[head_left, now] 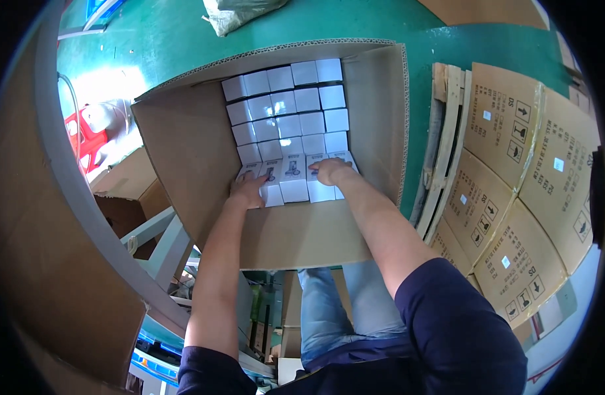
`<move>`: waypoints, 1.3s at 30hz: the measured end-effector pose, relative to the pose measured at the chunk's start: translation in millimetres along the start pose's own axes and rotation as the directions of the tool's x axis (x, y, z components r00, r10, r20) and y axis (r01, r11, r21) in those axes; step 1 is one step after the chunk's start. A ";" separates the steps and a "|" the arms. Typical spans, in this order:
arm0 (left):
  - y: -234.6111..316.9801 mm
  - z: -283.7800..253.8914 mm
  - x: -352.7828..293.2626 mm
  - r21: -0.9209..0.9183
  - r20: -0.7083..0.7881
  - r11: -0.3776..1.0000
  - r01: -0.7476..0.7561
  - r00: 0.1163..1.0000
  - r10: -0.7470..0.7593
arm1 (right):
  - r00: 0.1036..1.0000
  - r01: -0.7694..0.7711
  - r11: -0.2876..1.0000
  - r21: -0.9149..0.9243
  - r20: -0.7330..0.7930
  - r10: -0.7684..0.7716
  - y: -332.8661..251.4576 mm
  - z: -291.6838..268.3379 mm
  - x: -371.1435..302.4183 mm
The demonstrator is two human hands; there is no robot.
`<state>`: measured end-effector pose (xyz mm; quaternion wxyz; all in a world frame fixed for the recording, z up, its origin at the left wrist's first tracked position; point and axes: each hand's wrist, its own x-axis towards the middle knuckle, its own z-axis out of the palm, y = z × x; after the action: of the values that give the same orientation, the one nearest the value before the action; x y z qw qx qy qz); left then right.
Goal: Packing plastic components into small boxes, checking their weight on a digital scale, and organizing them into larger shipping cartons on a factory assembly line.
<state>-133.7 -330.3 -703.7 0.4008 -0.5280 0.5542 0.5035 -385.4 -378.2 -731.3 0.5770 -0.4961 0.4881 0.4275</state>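
left hand and right hand rest on near white boxes; whether gripping, i cannot tell. boxes seem light, stiff, smooth, best held by opposite sides.

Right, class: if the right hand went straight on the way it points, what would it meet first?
Most likely the middle printed box: the right hand points toward it across the neighbouring box, which it seems to touch. Depth is unclear, so it might slide over.
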 end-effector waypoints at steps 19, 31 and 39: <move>118.3 -10.7 -600.1 -0.006 -0.995 0.326 -0.945 -0.027 -0.094 | 0.706 0.484 0.873 -0.058 -0.563 -0.429 6.6 86.2 -169.9; 77.6 210.7 -880.6 0.820 -0.338 0.462 -0.336 -0.938 -0.082 | 0.660 0.725 0.689 -0.001 0.288 -0.694 -181.6 168.2 -575.0; 39.8 279.3 -903.2 0.808 -0.249 0.527 -0.262 -0.964 -0.097 | 0.256 0.891 0.364 -0.273 -0.361 -0.897 -394.9 23.1 -651.8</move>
<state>-87.9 105.2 135.1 -0.7410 -0.2615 0.5953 -0.1679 -99.2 -417.5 -25.7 0.5816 -0.7715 0.2383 -0.0986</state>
